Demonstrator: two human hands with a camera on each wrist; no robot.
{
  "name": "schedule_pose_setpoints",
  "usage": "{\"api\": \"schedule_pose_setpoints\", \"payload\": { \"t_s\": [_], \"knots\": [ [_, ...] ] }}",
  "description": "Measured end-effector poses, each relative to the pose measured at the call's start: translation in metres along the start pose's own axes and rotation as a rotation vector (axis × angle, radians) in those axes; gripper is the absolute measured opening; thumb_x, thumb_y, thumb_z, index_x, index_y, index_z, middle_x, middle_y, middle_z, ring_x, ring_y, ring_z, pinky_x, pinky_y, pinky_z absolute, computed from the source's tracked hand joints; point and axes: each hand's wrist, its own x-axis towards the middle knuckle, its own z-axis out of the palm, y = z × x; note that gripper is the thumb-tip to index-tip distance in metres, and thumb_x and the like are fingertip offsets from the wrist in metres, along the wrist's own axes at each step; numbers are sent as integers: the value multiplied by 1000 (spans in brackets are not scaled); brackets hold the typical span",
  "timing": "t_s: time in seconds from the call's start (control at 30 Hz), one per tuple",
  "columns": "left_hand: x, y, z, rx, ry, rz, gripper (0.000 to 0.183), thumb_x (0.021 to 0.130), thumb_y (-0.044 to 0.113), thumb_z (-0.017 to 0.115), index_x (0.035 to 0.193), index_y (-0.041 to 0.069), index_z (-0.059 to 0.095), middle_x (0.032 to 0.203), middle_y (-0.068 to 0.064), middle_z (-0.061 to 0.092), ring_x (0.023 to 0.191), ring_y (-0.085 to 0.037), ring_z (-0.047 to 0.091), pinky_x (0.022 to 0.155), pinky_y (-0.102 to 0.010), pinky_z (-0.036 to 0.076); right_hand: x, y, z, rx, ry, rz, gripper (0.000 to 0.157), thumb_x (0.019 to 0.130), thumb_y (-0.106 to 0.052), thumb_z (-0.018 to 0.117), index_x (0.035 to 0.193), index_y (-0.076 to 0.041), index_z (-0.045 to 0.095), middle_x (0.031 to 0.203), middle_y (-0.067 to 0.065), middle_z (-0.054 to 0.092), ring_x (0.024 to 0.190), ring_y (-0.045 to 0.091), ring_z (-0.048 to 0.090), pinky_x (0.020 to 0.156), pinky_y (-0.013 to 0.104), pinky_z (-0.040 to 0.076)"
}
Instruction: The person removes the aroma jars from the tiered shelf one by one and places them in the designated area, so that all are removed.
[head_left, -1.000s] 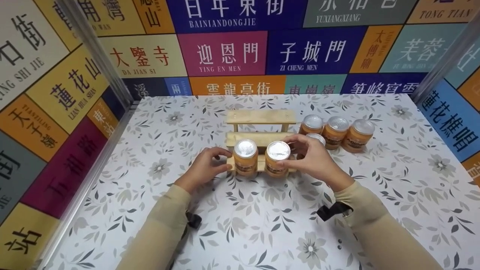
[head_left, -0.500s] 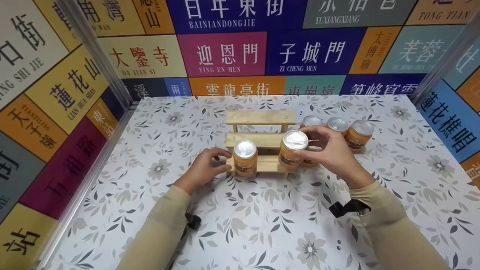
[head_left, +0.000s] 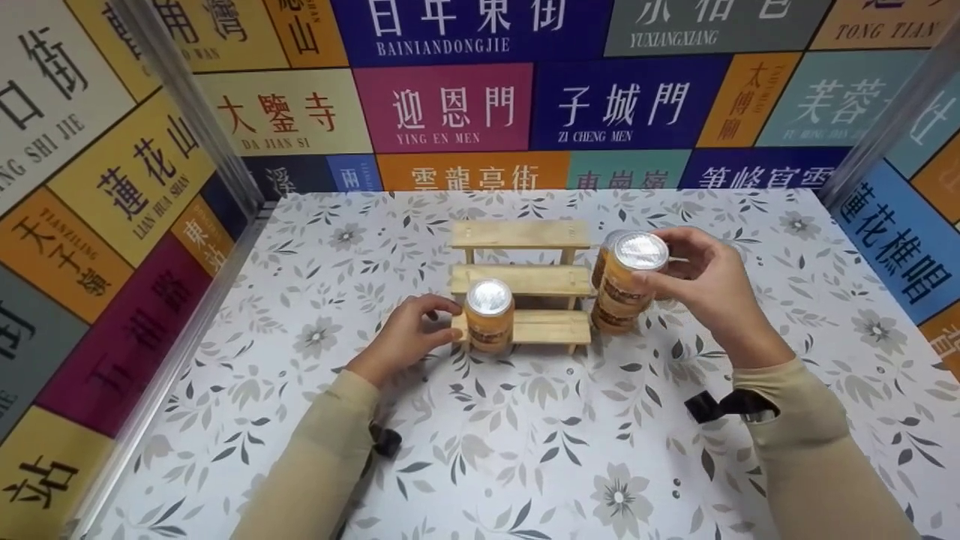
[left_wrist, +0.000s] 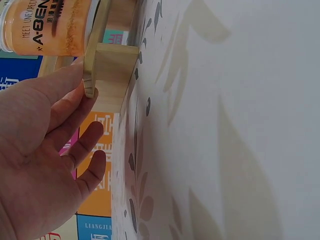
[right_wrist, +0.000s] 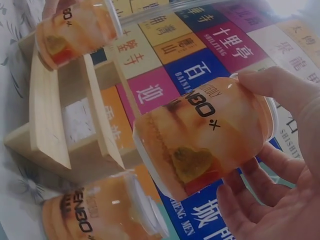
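Observation:
My right hand (head_left: 709, 285) grips an orange can (head_left: 628, 277) with a shiny silver lid, thumb on the near side and fingers round the far side near its top. In the right wrist view this can (right_wrist: 205, 140) is tilted and clear of the rack. My left hand (head_left: 409, 334) pinches the left end of the lowest step of a three-step wooden rack (head_left: 551, 328), thumb above and fingertips at the edge. Another orange can (head_left: 489, 322) stands upright on that step, beside the left fingertips.
More orange cans (head_left: 613, 319) stand right of the rack, mostly hidden behind the held can and right hand. The rack's upper two steps bear nothing. A flower-patterned tabletop (head_left: 525, 465) spreads around, with sign-covered walls (head_left: 450, 105) behind and at the sides.
My right hand has lifted one can off the right side of the lowest step and carried it right, over the other cans. The left hand and rack have stayed put.

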Motion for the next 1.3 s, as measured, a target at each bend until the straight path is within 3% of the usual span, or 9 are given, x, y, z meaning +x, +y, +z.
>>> {"api": "schedule_pose_setpoints", "payload": {
  "t_s": [0.47, 0.7, 0.9, 1.03, 1.3],
  "knots": [
    [-1, -1, 1, -11, 5, -16, 32, 89, 19, 82, 120, 17, 72, 123, -2, 68, 118, -27, 58, 105, -43, 48, 3, 16, -30, -15, 127, 131, 59, 84, -19, 87, 136, -13, 61, 121, -4, 63, 101, 12, 67, 77, 18, 58],
    [-1, -1, -1, -2, 5, -3, 33, 89, 20, 81, 120, 17, 72, 122, -2, 69, 118, -27, 58, 104, -44, 48, 2, 31, -42, -102, 195, 141, 59, 85, -22, 87, 137, -12, 61, 119, -13, 62, 106, 6, 60, 85, 11, 51],
    [-1, 0, -1, -7, 0, -9, 33, 90, 19, 81, 121, 17, 71, 122, -2, 68, 118, -26, 58, 104, -43, 48, 0, 42, -49, -164, 150, 217, 65, 84, -29, 88, 139, -13, 57, 118, -10, 61, 102, 5, 62, 81, 13, 54],
    [-1, 0, -1, 4, 0, 10, 32, 90, 19, 81, 121, 16, 72, 123, -2, 69, 118, -27, 58, 104, -44, 49, 1, 56, -51, -215, 108, 220, 67, 83, -28, 88, 139, -9, 56, 117, -8, 61, 99, 2, 62, 78, 13, 54],
    [-2, 1, 1, 3, 9, 19, 31, 90, 17, 81, 119, 15, 73, 121, -3, 69, 117, -27, 58, 103, -45, 49, 2, 80, -47, -318, 18, 222, 61, 89, -21, 82, 139, 2, 55, 130, 17, 62, 95, -6, 58, 79, 6, 48]
  ]
}}
